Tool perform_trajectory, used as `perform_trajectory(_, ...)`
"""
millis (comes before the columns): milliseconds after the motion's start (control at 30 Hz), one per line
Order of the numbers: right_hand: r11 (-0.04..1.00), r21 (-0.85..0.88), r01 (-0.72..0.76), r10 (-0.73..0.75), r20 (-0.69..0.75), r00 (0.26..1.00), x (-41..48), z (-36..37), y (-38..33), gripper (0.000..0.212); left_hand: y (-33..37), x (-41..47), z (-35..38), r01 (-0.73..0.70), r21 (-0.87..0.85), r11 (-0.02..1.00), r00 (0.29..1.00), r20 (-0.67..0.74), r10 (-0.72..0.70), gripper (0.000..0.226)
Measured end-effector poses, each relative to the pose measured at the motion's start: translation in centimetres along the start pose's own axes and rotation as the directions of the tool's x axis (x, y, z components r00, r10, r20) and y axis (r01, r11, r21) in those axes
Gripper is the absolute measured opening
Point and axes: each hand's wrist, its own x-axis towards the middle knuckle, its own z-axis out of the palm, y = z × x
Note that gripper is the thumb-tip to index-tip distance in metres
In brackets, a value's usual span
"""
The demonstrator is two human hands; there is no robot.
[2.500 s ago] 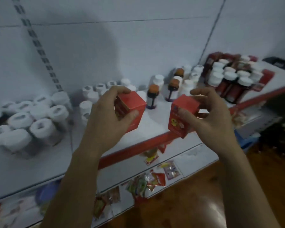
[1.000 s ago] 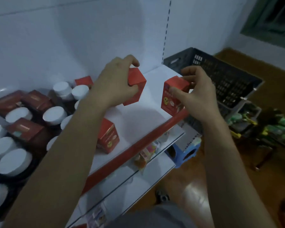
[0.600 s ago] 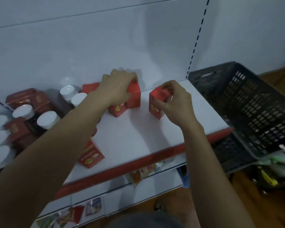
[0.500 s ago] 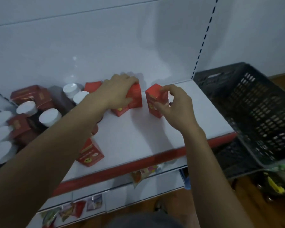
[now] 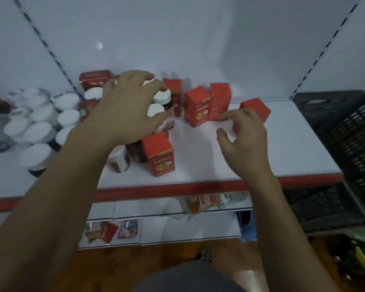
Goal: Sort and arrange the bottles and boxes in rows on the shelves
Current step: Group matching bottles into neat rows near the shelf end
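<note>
Fingers (image 5: 143, 76) of left hand (image 5: 124, 110) over bottles (image 5: 162, 98); right hand (image 5: 244, 144) near box (image 5: 256, 107)

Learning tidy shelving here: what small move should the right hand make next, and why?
Probably grip the askew red box just beyond the right hand and stand it against the two upright boxes; it sits apart, turned off-line, and that hand looks empty.

This is a small shop. A white metal shelf (image 5: 282, 144) with a red front strip (image 5: 198, 187) hangs on slotted white uprights (image 5: 319, 57). It carries many identical white-capped brown bottles (image 5: 69, 118) and matching red cardboard boxes (image 5: 197, 108). Bright sachets (image 5: 102, 230) lie on the lower white shelf (image 5: 188, 230), and a black plastic crate (image 5: 346, 131) stands alongside.
</note>
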Motion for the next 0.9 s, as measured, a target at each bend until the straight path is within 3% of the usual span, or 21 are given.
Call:
perform_trajectory(100,0.995,0.081,0.053,-0.048,-0.053,0.997,-0.9,1.1,-5.1,0.017,-4.3,-5.3,-1.6,0.042,0.012,0.999,0.997,-0.059,-0.041,0.065)
perform_trajectory(200,0.991,0.12,0.066,-0.066,-0.004,0.998,-2.6,3.2,-9.9,0.015,-8.4,-11.0,-3.1,0.098,-0.003,0.995,0.987,-0.124,-0.098,0.059)
perform_trajectory(300,0.984,0.113,0.137,-0.15,0.112,0.982,-5.1,7.8,-16.0,0.019,-14.2,-18.6,-5.1,0.202,0.009,0.979,0.969,-0.149,-0.198,0.06)
perform_trajectory(400,0.957,0.124,0.263,-0.289,0.299,0.909,-7.5,13.7,-22.5,0.022,-20.5,-27.8,-6.4,0.368,0.05,0.928,0.917,-0.184,-0.354,0.06)
perform_trajectory(500,0.922,0.157,0.353,-0.385,0.441,0.811,-9.8,19.3,-28.5,0.023,-26.2,-37.6,-7.4,0.596,0.098,0.797,0.799,-0.168,-0.577,0.054)
perform_trajectory(633,0.876,0.237,0.419,-0.48,0.493,0.725,-12.1,25.3,-36.2,0.025,-31.8,-49.8,-9.4,0.785,0.069,0.616,0.617,-0.182,-0.766,0.053)
perform_trajectory(800,0.788,0.289,0.544,-0.585,0.628,0.513,-13.4,34.1,-46.0,0.032,-36.2,-58.7,-11.2,0.921,0.027,0.388,0.387,-0.177,-0.905,0.064)
perform_trajectory(900,0.745,0.327,0.582,-0.602,0.706,0.373,-14.7,40.2,-51.2,0.039,-39.6,-61.0,-11.0,0.942,-0.009,0.336,0.329,-0.178,-0.927,0.062)
